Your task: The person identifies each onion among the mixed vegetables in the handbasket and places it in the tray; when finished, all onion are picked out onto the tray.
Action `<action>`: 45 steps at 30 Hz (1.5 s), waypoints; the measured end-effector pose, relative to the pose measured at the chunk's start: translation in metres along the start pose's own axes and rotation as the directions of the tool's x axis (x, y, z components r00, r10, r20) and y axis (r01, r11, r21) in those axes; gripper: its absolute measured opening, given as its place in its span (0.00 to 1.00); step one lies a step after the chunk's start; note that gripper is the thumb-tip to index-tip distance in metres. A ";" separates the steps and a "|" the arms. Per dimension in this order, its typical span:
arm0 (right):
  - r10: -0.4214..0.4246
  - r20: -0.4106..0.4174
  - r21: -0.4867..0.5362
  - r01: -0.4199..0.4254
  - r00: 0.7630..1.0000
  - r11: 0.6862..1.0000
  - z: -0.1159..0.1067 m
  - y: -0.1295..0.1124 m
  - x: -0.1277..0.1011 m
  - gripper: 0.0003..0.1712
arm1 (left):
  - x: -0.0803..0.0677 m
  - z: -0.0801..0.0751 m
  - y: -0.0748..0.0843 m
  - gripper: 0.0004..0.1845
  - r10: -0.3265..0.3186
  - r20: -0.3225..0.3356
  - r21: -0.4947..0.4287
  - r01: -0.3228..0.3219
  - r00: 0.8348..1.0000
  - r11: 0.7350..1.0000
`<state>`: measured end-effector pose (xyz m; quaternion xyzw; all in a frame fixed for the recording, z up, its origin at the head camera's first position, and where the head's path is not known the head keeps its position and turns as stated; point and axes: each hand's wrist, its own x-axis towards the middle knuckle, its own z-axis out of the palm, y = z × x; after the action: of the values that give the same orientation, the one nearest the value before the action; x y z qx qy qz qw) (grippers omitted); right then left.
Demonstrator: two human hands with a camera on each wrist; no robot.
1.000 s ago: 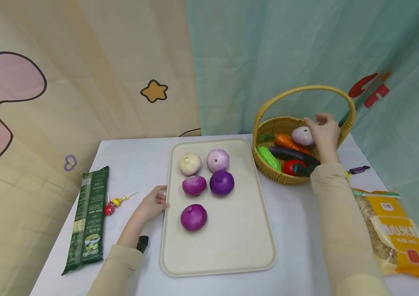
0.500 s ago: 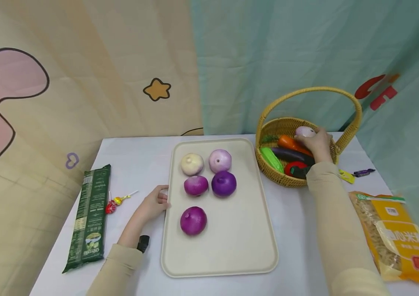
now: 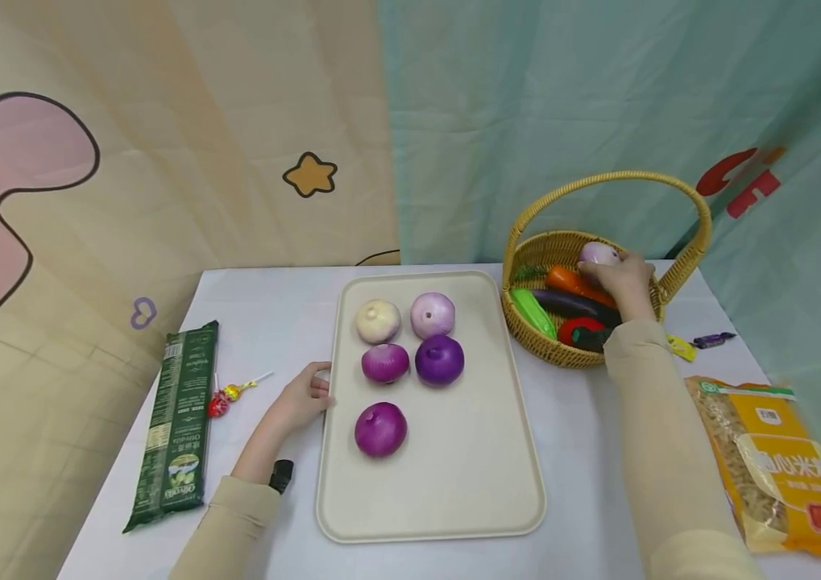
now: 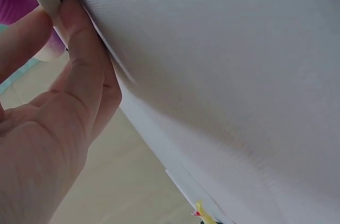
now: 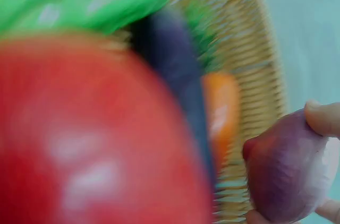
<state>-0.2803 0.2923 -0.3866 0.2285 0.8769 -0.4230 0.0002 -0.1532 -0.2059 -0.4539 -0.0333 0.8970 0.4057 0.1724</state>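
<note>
At the back right, my right hand (image 3: 628, 282) holds a pale purple onion (image 3: 599, 254) inside the wicker basket (image 3: 551, 351). The right wrist view shows a thumb and fingertips around that onion (image 5: 289, 168). A carrot (image 3: 566, 279), an eggplant (image 3: 571, 304), a green vegetable (image 3: 533, 312) and a tomato (image 3: 578, 329) lie beside it. My left hand (image 3: 303, 400) is at the left rim of the beige tray (image 3: 468, 475), and in the left wrist view thumb and finger pinch this rim. Several onions, including a white one (image 3: 378, 321) and a dark purple one (image 3: 440, 359), sit on the tray.
A green noodle packet (image 3: 176, 427) and two lollipops (image 3: 225, 398) lie at the left. On the right are a yellow pasta bag (image 3: 780, 467) and small wrapped candies (image 3: 713, 340). The basket's tall handle (image 3: 609, 177) arches over its contents. Curtains stand behind the table.
My right hand has come down from beside the onion and closed its fingers around it. The left hand stays at the tray rim. The head view has shifted slightly.
</note>
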 end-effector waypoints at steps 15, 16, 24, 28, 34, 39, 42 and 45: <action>-0.403 0.157 -0.001 0.408 0.902 0.913 0.034 -0.018 -0.140 0.45 | -0.003 0.002 0.006 0.31 0.020 -0.021 0.006 -0.020 1.000 1.000; -0.430 0.182 0.019 0.434 0.884 0.901 0.043 -0.014 -0.151 0.44 | -0.003 0.002 0.006 0.31 0.023 -0.021 0.010 -0.023 1.000 1.000; -0.596 0.383 0.164 0.583 0.705 0.795 0.103 0.011 -0.211 0.40 | -0.002 0.000 0.005 0.31 0.013 -0.018 0.026 -0.013 1.000 1.000; -0.604 0.431 0.104 0.629 0.670 0.771 0.121 0.017 -0.221 0.40 | -0.001 0.001 0.005 0.31 0.016 -0.017 0.028 -0.016 1.000 0.999; -0.575 0.442 0.033 0.629 0.688 0.777 0.133 0.018 -0.227 0.41 | -0.002 0.002 0.004 0.31 -0.007 -0.005 0.028 0.007 1.000 1.000; -0.555 0.434 0.027 0.606 0.710 0.795 0.134 0.018 -0.226 0.40 | -0.003 0.001 0.003 0.31 0.009 -0.007 0.027 -0.009 1.000 1.000; -0.534 0.446 0.032 0.584 0.718 0.811 0.133 0.020 -0.226 0.39 | -0.002 0.001 0.004 0.31 0.013 -0.005 0.024 -0.012 1.000 1.000; -0.517 0.453 0.039 0.563 0.726 0.825 0.131 0.022 -0.226 0.40 | -0.002 0.001 0.005 0.31 0.011 -0.002 0.018 -0.010 1.000 1.000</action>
<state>-0.0941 0.1158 -0.4432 -0.1398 0.9013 -0.4003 0.0888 -0.1522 -0.2022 -0.4507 -0.0274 0.9009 0.3984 0.1697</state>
